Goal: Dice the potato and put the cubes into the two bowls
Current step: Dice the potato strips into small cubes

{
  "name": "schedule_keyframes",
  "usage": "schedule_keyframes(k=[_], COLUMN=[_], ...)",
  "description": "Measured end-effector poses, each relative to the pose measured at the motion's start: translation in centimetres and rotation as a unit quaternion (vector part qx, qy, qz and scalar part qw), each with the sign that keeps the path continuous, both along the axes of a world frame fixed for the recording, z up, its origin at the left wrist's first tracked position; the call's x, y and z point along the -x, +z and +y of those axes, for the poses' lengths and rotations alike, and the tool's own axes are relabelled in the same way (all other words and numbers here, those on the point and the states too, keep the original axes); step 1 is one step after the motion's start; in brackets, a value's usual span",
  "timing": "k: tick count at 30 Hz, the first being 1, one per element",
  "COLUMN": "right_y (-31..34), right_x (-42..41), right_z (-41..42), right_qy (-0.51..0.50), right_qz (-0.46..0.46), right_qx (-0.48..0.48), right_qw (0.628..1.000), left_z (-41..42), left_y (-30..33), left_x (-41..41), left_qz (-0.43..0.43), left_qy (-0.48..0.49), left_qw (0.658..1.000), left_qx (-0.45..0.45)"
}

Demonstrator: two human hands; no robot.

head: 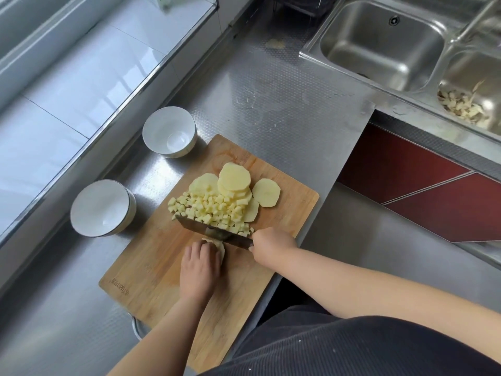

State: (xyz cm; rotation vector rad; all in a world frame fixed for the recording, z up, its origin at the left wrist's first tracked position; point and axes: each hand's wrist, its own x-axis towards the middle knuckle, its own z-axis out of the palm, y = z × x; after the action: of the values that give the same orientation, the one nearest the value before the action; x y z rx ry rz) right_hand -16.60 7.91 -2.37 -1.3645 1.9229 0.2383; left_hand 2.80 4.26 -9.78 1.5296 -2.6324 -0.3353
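Observation:
A wooden cutting board point(151, 272) lies on the steel counter. On its far half sit round potato slices point(234, 177) and a heap of small potato cubes point(211, 210). My right hand point(271, 241) grips the handle of a cleaver point(214, 232) whose blade stands across the board just in front of the cubes. My left hand point(199, 267) holds down a small piece of potato point(219, 246) against the blade's near side, mostly hidden under the fingers. Two white bowls stand left of the board, one far point(169, 131) and one near point(103, 208), both holding nothing.
A steel sink point(379, 44) lies at the back right, and a second basin point(471, 104) to its right holds potato peelings. The counter edge drops off right of the board to a red cabinet front point(406, 183). A glass-topped case point(67, 77) runs along the left.

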Motion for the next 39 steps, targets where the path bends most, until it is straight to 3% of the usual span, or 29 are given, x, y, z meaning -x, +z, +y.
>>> schedule_keyframes(k=[3, 14, 27, 36, 39], right_y=[0.2, 3.7, 2.9, 0.5, 0.8], right_x=[1.2, -1.7, -2.3, -0.1, 0.3], right_z=[-0.3, 1.4, 1.0, 1.3, 1.5], right_qy=[-0.018, 0.107, 0.075, -0.044, -0.042], right_qz=[-0.035, 0.035, 0.05, -0.037, -0.045], right_qx=[0.0, 0.055, 0.002, -0.023, -0.006], right_qw=[0.999, 0.992, 0.996, 0.998, 0.998], left_z=[0.2, 1.0, 1.1, 1.3, 1.7], left_y=[0.0, -0.1, -0.6, -0.4, -0.1], left_x=[0.0, -0.3, -0.4, -0.4, -0.9], left_qz=[-0.002, 0.033, 0.078, 0.102, 0.106], left_qy=[0.016, 0.041, 0.038, 0.047, 0.06], left_qw=[1.0, 0.998, 0.996, 0.994, 0.993], left_qx=[0.0, -0.017, 0.019, 0.005, -0.004])
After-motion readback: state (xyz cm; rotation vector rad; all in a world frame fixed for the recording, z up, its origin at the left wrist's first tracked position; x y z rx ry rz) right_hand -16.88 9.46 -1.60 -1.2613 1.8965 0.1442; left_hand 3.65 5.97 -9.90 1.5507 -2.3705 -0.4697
